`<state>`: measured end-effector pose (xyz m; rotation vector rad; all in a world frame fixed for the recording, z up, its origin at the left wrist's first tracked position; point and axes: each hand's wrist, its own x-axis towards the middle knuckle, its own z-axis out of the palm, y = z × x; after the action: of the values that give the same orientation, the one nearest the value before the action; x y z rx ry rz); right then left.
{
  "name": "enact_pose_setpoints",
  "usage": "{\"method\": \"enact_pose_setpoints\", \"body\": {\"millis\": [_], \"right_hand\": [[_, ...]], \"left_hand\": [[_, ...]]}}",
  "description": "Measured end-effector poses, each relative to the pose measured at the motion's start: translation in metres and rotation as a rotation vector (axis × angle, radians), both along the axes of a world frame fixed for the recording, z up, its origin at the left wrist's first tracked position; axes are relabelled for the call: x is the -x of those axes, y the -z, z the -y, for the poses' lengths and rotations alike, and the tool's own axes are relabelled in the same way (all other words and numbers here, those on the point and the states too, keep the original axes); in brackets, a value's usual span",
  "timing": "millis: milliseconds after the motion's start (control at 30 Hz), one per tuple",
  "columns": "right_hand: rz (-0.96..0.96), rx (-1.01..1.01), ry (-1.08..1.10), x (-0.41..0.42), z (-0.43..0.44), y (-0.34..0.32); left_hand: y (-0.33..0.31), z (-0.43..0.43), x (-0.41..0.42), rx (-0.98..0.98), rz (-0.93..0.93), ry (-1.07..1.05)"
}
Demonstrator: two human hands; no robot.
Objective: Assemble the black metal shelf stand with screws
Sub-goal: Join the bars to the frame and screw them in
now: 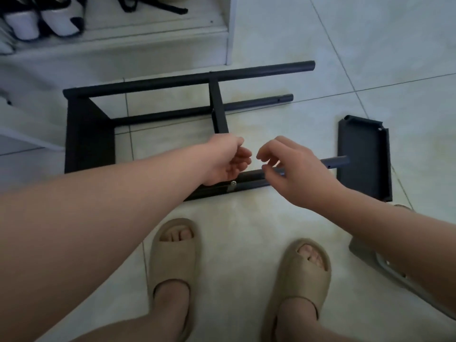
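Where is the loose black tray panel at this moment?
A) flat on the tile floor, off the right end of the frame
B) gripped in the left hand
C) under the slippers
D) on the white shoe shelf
A: the tray panel lies flat on the tile floor, off the right end of the frame.

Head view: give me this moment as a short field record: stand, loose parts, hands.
stand: black metal frame on its side on the tiled floor, partly assembled
loose part: black shelf panel on the floor at the near tube end
fastener: small silver fastener below the left hand
hands: left hand curled by the crossbar, right hand curled over the near tube; grips unclear
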<state>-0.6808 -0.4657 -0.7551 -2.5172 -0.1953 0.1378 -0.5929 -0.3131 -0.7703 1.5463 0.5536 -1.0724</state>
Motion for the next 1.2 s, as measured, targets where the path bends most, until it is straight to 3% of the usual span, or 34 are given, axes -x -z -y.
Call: {"method": "enact_pose_setpoints", "body": {"millis": [200,533,967,1200], "right_hand": [[-0.182,0.188,-0.090,-0.017,-0.008,0.052],[-0.197,0.192,-0.118,-0.031,-0.021,0.076],[-0.165,0.219,-0.145,0.025,-0.013,0.083],[-0.011,0.181,-0.131,0.025,-0.009,0.092]], "left_hand": [[0.047,-0.036,-0.029,-0.423,0.334,0.089],[0.077,-0.039,-0.024,-0.223,0.467,0.323],[0.077,-0.037,0.007,-0.114,0.375,0.555],[0.074,-0.037,0.007,-0.058,0.323,0.567]]}}
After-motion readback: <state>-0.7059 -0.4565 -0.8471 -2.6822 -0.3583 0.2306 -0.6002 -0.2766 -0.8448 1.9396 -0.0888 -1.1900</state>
